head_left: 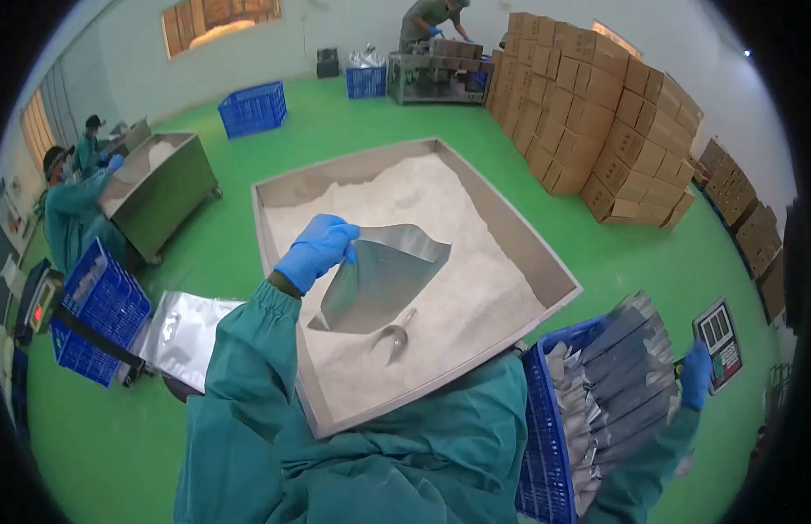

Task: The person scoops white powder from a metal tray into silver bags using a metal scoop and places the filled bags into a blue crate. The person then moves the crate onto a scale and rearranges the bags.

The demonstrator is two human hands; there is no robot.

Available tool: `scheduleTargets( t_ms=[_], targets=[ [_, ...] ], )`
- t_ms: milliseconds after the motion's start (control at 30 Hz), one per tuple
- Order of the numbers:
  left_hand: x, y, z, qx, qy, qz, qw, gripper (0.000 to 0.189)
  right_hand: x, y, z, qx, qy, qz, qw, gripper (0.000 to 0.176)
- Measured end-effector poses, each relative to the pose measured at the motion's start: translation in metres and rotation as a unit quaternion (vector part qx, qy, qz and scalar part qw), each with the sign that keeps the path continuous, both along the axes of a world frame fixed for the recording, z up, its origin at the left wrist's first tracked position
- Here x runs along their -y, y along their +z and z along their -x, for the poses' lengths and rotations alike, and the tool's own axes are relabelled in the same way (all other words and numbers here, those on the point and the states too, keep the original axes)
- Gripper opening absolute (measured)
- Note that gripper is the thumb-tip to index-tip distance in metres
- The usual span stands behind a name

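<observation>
My left hand (pixel 320 250), in a blue glove, is closed on the upper edge of a silver foil bag (pixel 384 278). The bag hangs tilted above a metal bin (pixel 288 194) of off-white powder (pixel 475 288). A metal scoop (pixel 395 342) lies in the powder just below the bag. Far to the right, my right hand (pixel 695 375), also gloved, is beside a scale display (pixel 718 343); its fingers are too blurred to make out. Between that hand and the bin stands a blue crate (pixel 545 437) packed with silver foil bags (pixel 624 384).
Flat foil bags (pixel 183 336) lie to my left, near another blue crate (pixel 100 314) and a second display (pixel 41 306). Two co-workers (pixel 74 210) sit by a metal cart (pixel 174 201). Cardboard boxes (pixel 589 105) are stacked behind; another person (pixel 432 22) works at a table (pixel 432 79).
</observation>
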State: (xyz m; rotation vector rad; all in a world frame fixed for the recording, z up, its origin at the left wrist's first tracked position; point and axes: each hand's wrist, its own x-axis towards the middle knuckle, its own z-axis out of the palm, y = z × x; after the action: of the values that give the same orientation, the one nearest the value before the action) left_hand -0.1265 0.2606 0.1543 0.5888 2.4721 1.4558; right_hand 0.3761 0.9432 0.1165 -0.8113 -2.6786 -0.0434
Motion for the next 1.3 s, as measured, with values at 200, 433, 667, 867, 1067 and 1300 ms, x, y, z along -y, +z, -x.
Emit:
scheduleTargets(
  t_ms=[200, 433, 667, 867, 1067, 1300],
  targets=[
    [0.003, -0.036, 0.004, -0.035, -0.063, 0.007, 0.997, 0.031, 0.331, 0.033, 0.361, 0.036, 0.287, 0.089, 0.953, 0.019],
    [0.017, -0.065, 0.028, -0.082, -0.075, 0.045, 0.993, 0.037, 0.457, 0.005, 0.475, 0.058, 0.380, 0.344, 0.857, 0.036],
    [-0.027, -0.013, -0.001, -0.153, -0.082, 0.051, 0.984, 0.036, 0.406, 0.027, 0.428, 0.217, 0.108, 0.378, 0.893, 0.068],
    [-0.081, 0.060, -0.034, -0.279, -0.179, -0.005, 0.943, 0.027, 0.340, 0.048, 0.397, 0.032, 0.220, 0.410, 0.885, 0.038],
    [-0.135, 0.139, -0.111, -0.212, -0.307, -0.138, 0.917, 0.016, 0.287, 0.240, 0.270, 0.013, 0.144, 0.128, 0.981, 0.039],
    [-0.310, 0.092, -0.128, -0.483, -0.273, -0.117, 0.824, 0.018, 0.184, 0.264, 0.210, 0.066, 0.024, 0.027, 0.997, 0.047]
  ],
)
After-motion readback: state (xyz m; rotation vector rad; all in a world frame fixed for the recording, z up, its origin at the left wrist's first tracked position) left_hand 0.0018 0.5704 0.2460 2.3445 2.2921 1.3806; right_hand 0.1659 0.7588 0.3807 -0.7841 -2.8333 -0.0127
